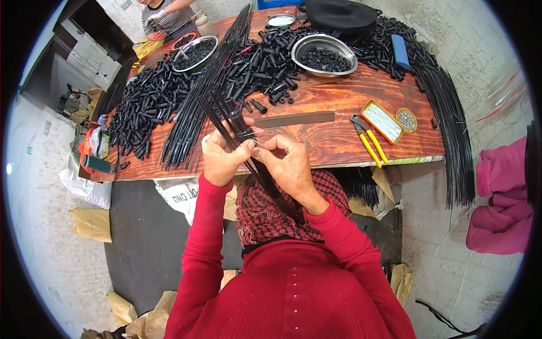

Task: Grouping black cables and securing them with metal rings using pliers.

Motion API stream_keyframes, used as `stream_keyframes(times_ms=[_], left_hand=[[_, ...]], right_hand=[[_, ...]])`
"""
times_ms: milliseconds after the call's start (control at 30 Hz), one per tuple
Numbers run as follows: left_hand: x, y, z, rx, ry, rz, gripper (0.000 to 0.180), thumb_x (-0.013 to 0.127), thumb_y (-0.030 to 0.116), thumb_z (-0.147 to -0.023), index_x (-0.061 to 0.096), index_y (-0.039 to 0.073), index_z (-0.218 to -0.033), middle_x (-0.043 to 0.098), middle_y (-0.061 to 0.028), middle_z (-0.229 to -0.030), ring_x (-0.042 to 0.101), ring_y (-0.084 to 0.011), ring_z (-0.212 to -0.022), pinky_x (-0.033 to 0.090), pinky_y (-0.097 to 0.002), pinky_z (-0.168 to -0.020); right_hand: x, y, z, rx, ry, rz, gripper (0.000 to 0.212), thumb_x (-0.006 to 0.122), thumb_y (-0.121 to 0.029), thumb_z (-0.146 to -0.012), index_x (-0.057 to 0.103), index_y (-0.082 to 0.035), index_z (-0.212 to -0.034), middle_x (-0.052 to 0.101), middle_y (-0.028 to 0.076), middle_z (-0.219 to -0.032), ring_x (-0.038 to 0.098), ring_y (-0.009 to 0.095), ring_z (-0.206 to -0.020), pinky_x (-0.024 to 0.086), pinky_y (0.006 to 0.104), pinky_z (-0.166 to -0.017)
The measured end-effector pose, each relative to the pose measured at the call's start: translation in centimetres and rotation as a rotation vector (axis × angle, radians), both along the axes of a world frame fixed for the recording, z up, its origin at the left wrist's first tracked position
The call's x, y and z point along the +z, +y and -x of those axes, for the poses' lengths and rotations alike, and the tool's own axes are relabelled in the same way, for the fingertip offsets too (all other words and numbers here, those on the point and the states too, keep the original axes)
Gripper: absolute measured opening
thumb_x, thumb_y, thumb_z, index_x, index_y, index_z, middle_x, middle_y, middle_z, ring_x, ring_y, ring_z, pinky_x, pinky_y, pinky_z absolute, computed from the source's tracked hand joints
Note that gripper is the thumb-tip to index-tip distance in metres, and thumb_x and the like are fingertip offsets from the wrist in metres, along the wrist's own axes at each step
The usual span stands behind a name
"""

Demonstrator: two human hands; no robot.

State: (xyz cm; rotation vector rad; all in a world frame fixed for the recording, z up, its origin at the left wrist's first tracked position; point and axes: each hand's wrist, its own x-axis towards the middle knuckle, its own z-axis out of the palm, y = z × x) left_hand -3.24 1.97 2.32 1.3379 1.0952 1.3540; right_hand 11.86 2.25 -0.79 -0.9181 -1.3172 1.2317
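My left hand [221, 157] is closed around a bunch of thin black rods [214, 113] with a black tubular fitting [237, 121] among them, held over the table's near edge. The rods slant from above the tabletop down toward my lap. Close beside it, my right hand [289, 168] pinches a thin pale strand [255, 140] against the fitting's lower end. Whether the strand is wire or thread is too small to tell. Both thumbs nearly meet there. A flat dark bar [299, 118] lies on the table just beyond my fingers.
Yellow-handled cutting pliers [370, 141], a tin of white sticks [383, 121] and a small round dish [406, 119] lie at right. Heaps of black tubes [152, 107], long rods [197, 107] and a metal bowl [324, 55] fill the wooden table [339, 96]. Another person [169, 18] works far left.
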Motion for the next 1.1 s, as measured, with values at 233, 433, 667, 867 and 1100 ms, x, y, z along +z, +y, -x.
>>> stream_keyframes(times_ms=[233, 433, 667, 867, 1100], left_hand=[[0.0, 0.5, 0.4, -0.123, -0.086, 0.037, 0.052, 0.071, 0.007, -0.076, 0.052, -0.006, -0.123, 0.067, -0.0175, -0.106, 0.065, -0.0222, -0.098, 0.052, -0.0346, -0.088], [-0.4, 0.7, 1.5, -0.201, -0.143, 0.038, 0.053, 0.072, 0.005, -0.075, 0.053, -0.006, -0.123, 0.066, -0.0185, -0.107, 0.066, -0.024, -0.096, 0.053, -0.0371, -0.089], [-1.2, 1.3, 1.7, -0.199, -0.133, 0.033, 0.053, 0.075, 0.005, -0.074, 0.054, -0.005, -0.121, 0.067, -0.0188, -0.105, 0.066, -0.0246, -0.096, 0.053, -0.0371, -0.089], [-1.1, 1.4, 1.4, -0.215, -0.108, -0.01, 0.051, 0.075, 0.008, -0.077, 0.054, -0.005, -0.121, 0.067, -0.0193, -0.107, 0.065, -0.025, -0.099, 0.052, -0.0371, -0.091], [-0.6, 1.2, 1.4, -0.258, -0.123, -0.01, 0.052, 0.074, 0.01, -0.079, 0.051, -0.006, -0.123, 0.066, -0.0195, -0.109, 0.065, -0.0247, -0.101, 0.051, -0.0382, -0.092]], right_hand=[[-0.3, 1.1, -1.5, 0.045, -0.175, -0.204, 0.017, 0.073, -0.011, -0.083, 0.061, 0.001, -0.083, 0.063, 0.003, -0.077, 0.058, 0.006, -0.07, 0.048, 0.0238, -0.059], [1.1, 0.6, -1.9, -0.045, -0.163, -0.381, 0.017, 0.072, -0.012, -0.083, 0.061, 0.0, -0.083, 0.064, 0.006, -0.076, 0.066, 0.013, -0.074, 0.054, 0.0274, -0.061], [1.1, 0.5, -1.4, -0.18, -0.291, -0.436, 0.021, 0.064, -0.018, -0.089, 0.059, 0.0, -0.08, 0.06, 0.011, -0.068, 0.061, 0.019, -0.058, 0.046, 0.0309, -0.052], [1.0, 0.6, -0.8, -0.24, -0.31, -0.406, 0.026, 0.06, -0.018, -0.091, 0.052, -0.002, -0.072, 0.055, 0.012, -0.062, 0.054, 0.024, -0.05, 0.039, 0.035, -0.047], [1.2, 0.5, -0.6, -0.267, -0.417, -0.451, 0.024, 0.062, -0.014, -0.088, 0.05, -0.001, -0.073, 0.059, 0.013, -0.068, 0.057, 0.025, -0.054, 0.041, 0.0344, -0.047]])
